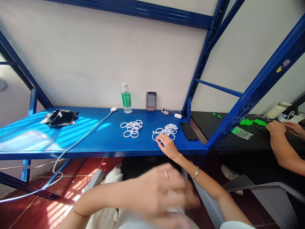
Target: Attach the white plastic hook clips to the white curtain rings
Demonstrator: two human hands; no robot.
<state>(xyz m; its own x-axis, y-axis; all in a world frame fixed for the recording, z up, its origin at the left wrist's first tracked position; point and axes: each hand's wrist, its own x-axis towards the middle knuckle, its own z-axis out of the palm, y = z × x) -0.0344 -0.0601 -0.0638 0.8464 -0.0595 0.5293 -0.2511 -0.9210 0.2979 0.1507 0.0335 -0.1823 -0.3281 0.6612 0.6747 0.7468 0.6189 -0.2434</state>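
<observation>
Two groups of white plastic rings lie on the blue table: a loose cluster (132,129) left of centre and a denser pile (169,129) to its right. My right hand (167,146) is at the near left edge of the denser pile, its fingertips bent together on a white ring (153,135). Close to the camera, my left hand (162,190) hangs over my lap in front of the table, smeared by motion. A ring shows on one of its fingers; whether it holds anything cannot be made out.
On the blue table (100,143) are a water bottle (126,99), a black phone (189,131), a white earbud case (178,116), glasses (173,112), a black plastic bag (60,117) and a white cable (83,138). A co-worker's hands (276,127) handle parts near green pieces (246,122).
</observation>
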